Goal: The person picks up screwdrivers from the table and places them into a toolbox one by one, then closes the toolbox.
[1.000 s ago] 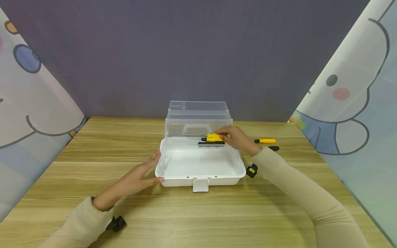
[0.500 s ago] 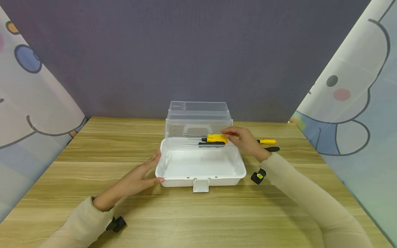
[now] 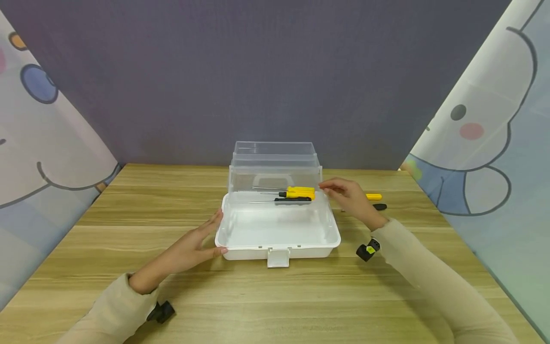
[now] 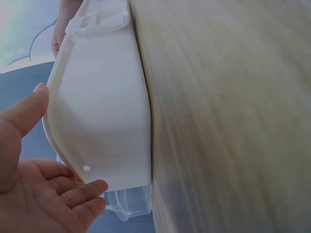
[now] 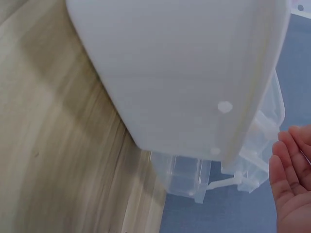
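A white toolbox (image 3: 249,253) with a clear lid (image 3: 273,160) raised at its back stands on the table. Near its back edge lie two yellow-handled screwdrivers (image 3: 301,189) and a black-handled one (image 3: 293,200). My left hand (image 3: 186,251) touches the box's left end with thumb and fingers spread at the rim; the left wrist view shows the fingertips against the white wall (image 4: 102,107). My right hand (image 3: 352,203) is beside the back right corner, its fingers loosely extended and holding nothing. In the right wrist view, the fingers (image 5: 286,170) are apart from the box wall (image 5: 175,77).
Right of my right hand, a yellow handle (image 3: 374,196) and a black handle (image 3: 380,207) lie on the wooden table (image 3: 275,306), partly hidden by the hand. A white latch (image 3: 278,258) hangs at the box's front. A dark wall panel (image 3: 275,71) rises behind the table.
My right hand has let go of the yellow screwdriver handles and drawn back to the right, past the box's corner. The left hand stays at the box's left end.
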A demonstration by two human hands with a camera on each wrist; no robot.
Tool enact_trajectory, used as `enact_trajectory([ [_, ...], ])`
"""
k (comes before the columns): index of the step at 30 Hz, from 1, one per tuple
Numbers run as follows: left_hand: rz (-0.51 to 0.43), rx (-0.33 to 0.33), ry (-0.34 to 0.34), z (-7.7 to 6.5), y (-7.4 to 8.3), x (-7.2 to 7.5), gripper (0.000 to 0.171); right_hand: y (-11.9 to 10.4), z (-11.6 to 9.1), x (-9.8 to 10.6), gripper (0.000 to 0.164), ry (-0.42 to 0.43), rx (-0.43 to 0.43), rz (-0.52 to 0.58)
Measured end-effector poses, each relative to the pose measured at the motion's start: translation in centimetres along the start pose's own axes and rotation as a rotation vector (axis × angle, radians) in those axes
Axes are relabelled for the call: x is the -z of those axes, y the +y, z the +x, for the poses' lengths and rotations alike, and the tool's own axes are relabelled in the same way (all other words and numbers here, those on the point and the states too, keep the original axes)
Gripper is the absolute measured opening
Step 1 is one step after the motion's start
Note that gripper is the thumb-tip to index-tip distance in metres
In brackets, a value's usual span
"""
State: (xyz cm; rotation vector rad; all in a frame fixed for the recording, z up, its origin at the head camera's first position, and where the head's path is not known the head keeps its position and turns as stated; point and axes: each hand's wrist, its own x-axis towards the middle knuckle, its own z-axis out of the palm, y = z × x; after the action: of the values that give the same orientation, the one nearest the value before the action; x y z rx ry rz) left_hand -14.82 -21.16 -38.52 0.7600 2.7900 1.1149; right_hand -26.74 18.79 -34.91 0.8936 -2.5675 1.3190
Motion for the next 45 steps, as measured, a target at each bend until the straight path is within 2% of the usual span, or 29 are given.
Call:
enact_trajectory([
  [11,-0.014,-0.004,-0.011,0.2,0.0,0.0,0.088,1.0,-1.4,0.7,0.020,0.021,-0.004,0.058],
  [20,-0.007,-0.008,-0.012,0.3,0.0,0.0,0.088,1.9,-2.4,1.3,0.021,0.043,-0.013,-0.016],
  [27,-0.002,-0.005,-0.013,0.2,0.1,0.0,0.089,-0.8,-3.3,1.9,0.017,0.046,-0.057,-0.066],
  [39,-0.008,0.000,-0.011,0.1,0.0,0.0,0.089,0.3,-4.0,2.3,0.017,0.018,-0.020,-0.055],
  [45,-0.001,-0.003,-0.008,0.1,-0.1,0.0,0.088,3.0,-4.3,2.8,0.019,-0.004,-0.060,-0.030],
])
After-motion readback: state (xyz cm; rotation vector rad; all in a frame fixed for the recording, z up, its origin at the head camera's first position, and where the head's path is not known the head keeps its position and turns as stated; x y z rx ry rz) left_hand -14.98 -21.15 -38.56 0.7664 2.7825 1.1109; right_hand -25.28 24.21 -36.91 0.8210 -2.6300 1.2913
